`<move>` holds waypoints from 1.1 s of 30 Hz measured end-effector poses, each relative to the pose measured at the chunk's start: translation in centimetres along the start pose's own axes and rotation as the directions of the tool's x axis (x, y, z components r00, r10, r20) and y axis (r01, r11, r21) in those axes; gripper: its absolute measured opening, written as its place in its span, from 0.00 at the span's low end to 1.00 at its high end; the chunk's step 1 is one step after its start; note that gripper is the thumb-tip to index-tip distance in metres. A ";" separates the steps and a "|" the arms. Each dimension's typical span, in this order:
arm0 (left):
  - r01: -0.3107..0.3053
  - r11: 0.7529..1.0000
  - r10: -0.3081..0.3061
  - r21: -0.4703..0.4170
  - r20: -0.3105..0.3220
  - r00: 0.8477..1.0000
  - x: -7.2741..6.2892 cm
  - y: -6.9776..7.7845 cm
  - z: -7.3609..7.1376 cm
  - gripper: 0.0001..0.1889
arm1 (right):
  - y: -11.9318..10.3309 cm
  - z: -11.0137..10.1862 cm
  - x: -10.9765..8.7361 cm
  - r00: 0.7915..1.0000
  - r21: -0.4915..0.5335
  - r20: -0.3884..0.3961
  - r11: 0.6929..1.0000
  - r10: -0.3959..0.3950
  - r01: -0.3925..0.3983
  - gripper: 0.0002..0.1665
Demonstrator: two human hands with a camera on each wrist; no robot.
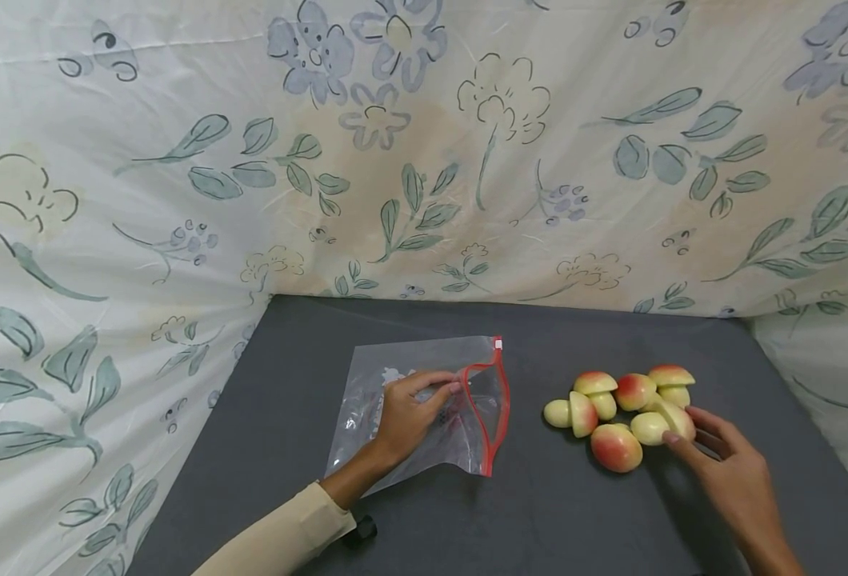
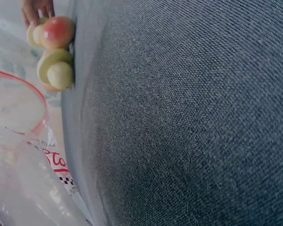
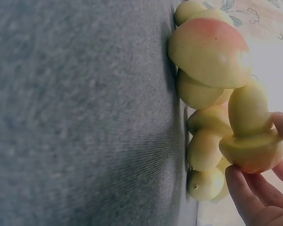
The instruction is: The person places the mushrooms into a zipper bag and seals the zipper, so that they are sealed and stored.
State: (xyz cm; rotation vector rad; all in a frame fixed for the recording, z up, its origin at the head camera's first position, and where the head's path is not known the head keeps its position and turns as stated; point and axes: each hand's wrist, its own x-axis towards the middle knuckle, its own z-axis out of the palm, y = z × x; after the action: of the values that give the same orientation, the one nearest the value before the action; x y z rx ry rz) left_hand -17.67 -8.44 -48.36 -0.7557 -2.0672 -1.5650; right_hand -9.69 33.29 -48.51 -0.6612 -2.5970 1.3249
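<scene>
My left hand point(image 1: 411, 412) pinches the upper layer of a clear zip bag point(image 1: 434, 460) close to its mouth. The bag's red zip edges stand apart on the right. With thumb and fingers, my right hand point(image 1: 737, 472) grips a yellow-green, red-tinged toy mushroom point(image 3: 250, 113). In the right wrist view this mushroom is held beside the others, its stem up in that picture. Several similar mushrooms cluster to its left, among them a red-capped one point(image 1: 616, 448) at the front and a mushroom lying sideways point(image 1: 582, 414) at the left end. Red lettering point(image 2: 56, 160) shows on the bag.
Everything lies on a dark grey tabletop point(image 1: 539, 520). Floral cloth point(image 1: 410, 160) hangs behind and along both sides. A small black object point(image 1: 361, 531) shows under the left sleeve point(image 1: 287, 528).
</scene>
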 end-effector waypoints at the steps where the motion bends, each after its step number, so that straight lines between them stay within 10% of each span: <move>1: 0.000 1.000 0.000 0.001 0.000 1.000 0.0 0.0 0.0 0.06 | 0.0 0.0 0.0 1.000 0.003 0.000 1.000 -0.003 0.003 0.50; 33: 0.012 1.000 -0.012 -0.010 0.011 1.000 -0.1 0.0 0.1 0.06 | -2.9 1.9 -0.4 0.973 0.086 0.069 0.973 -0.222 0.216 0.41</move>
State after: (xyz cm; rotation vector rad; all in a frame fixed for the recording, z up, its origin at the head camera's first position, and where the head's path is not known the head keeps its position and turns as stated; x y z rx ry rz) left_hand -17.55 -8.37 -48.44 -0.7581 -2.0767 -1.5827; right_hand -10.83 30.22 -47.28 -0.3052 -2.5720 1.3976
